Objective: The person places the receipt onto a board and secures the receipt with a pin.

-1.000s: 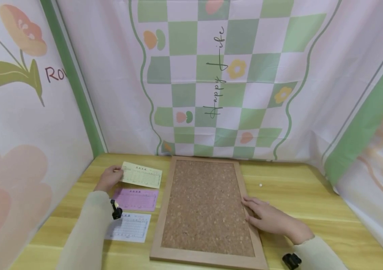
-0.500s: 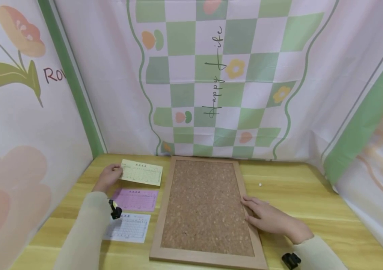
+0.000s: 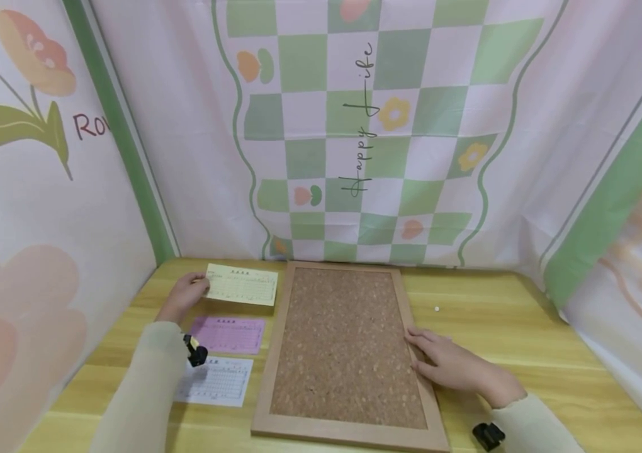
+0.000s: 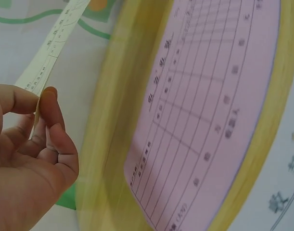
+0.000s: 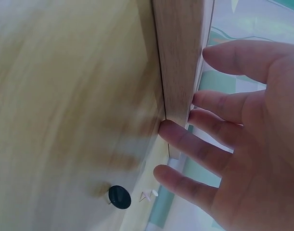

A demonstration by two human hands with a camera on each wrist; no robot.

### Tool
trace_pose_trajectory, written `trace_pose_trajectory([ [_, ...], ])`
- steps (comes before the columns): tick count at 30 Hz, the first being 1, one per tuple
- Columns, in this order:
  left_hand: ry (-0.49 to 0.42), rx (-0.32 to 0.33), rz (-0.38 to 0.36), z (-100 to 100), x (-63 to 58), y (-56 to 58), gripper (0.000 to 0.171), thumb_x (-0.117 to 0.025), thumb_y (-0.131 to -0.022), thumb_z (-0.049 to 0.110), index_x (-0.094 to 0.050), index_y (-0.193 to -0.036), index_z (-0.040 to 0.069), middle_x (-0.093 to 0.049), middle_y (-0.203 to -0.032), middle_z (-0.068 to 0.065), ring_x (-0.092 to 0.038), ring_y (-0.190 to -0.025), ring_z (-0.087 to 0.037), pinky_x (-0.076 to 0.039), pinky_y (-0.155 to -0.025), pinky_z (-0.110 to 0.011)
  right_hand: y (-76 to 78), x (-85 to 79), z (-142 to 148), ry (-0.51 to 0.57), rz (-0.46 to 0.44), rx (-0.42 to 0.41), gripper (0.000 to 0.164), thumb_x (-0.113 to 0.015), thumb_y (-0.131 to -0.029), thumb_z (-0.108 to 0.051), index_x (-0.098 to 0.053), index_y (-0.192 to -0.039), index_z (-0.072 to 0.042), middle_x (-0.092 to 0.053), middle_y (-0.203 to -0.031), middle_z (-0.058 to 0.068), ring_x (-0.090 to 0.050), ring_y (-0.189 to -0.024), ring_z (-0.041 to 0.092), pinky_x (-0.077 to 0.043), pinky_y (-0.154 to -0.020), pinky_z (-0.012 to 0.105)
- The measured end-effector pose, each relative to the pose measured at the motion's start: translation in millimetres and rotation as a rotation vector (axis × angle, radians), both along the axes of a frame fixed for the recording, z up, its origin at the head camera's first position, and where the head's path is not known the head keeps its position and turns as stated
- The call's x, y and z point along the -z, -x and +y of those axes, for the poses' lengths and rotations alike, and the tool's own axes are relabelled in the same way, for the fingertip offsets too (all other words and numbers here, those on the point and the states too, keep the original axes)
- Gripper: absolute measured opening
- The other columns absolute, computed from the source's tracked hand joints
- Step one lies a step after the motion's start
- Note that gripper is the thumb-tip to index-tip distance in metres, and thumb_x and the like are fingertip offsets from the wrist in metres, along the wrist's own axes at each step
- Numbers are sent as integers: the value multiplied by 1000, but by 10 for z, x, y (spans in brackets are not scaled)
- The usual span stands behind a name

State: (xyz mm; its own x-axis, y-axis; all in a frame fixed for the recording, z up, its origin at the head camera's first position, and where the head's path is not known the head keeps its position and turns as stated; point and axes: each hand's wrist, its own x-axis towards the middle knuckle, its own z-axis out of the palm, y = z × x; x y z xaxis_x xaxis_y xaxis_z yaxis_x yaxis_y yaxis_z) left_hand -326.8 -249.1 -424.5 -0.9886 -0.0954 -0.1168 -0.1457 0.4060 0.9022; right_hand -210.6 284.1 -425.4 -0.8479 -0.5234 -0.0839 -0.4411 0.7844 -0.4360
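My left hand (image 3: 184,296) pinches the left end of a pale yellow printed form (image 3: 243,286) between thumb and fingers. That slip is raised above the table, and the left wrist view shows it nearly edge-on. Below it lie a pink form (image 3: 231,335) and a white form (image 3: 220,382), the latter partly covered by the sleeve. To their right is a wood-framed cork board (image 3: 349,346), its surface bare. My right hand (image 3: 451,365) rests against the board's right edge, its fingers spread and nearly straight in the right wrist view.
Beside the board, a black-headed thumbtack (image 5: 119,197) and pale pins (image 5: 147,195) lie on the wooden table (image 3: 525,352). One small white pin head (image 3: 437,309) shows in the head view. A checkered curtain (image 3: 355,138) hangs behind the table.
My left hand has lifted the yellow form and shifted it slightly right, toward the board's left edge. The right hand and the board stay in place.
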Motion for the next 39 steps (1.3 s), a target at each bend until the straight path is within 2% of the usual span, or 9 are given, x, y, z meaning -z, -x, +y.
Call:
trace_pose_trajectory([
  [5, -49, 6, 9, 86, -23, -6, 58, -45, -97, 17, -35, -149, -7, -40, -148, -26, -42, -131, -37, -36, -109, -49, -2, -27, -6, -2, -9, 13, 58, -56, -103, -29, -42, -147, 7, -35, -152, 28, -33, -138, 49, -28, -107, 65],
  [11, -124, 9, 11, 183, -23, 6, 54, -48, -97, 15, -39, -146, -6, -42, -145, -23, -45, -127, -34, -36, -109, -48, 12, -61, -13, 6, 34, -9, 53, -57, -103, -27, -48, -142, 8, -41, -147, 29, -40, -134, 48, -35, -105, 60],
  [22, -74, 54, 24, 328, -40, -4, 50, -48, -96, 16, -44, -142, -5, -48, -139, -24, -48, -124, -37, -39, -106, -50, 67, -70, 3, 24, -4, -15, 52, -55, -105, -29, -49, -141, 8, -41, -147, 29, -42, -132, 47, -37, -104, 59],
  [29, -92, 75, 27, 446, -79, -8, 50, -48, -97, 17, -44, -143, -4, -49, -139, -22, -49, -122, -34, -40, -105, -49, 90, -80, -1, 13, 24, -15, 46, -57, -104, -26, -55, -136, 7, -47, -142, 27, -47, -129, 46, -40, -101, 58],
  [32, -98, 89, 40, 485, -100, -18, 51, -49, -96, 16, -44, -143, -4, -51, -135, -21, -51, -116, -31, -41, -103, -49, 107, -90, -12, 5, 39, -13, 43, -57, -104, -25, -58, -134, 6, -51, -140, 26, -49, -127, 45, -41, -101, 58],
  [36, -108, 103, 51, 524, -121, -31, 50, -49, -96, 16, -45, -142, -3, -55, -119, -17, -51, -98, -25, -44, -95, -45, 122, -106, -25, -4, 58, -6, 40, -57, -103, -24, -60, -131, 5, -54, -136, 25, -50, -126, 45, -40, -101, 59],
  [39, -109, 104, 51, 551, -127, -36, 50, -49, -95, 16, -45, -142, -2, -56, -117, -15, -51, -94, -22, -44, -93, -44, 134, -119, -37, -9, 83, -6, 36, -58, -102, -20, -62, -129, 5, -58, -132, 22, -53, -123, 44, -41, -101, 58],
])
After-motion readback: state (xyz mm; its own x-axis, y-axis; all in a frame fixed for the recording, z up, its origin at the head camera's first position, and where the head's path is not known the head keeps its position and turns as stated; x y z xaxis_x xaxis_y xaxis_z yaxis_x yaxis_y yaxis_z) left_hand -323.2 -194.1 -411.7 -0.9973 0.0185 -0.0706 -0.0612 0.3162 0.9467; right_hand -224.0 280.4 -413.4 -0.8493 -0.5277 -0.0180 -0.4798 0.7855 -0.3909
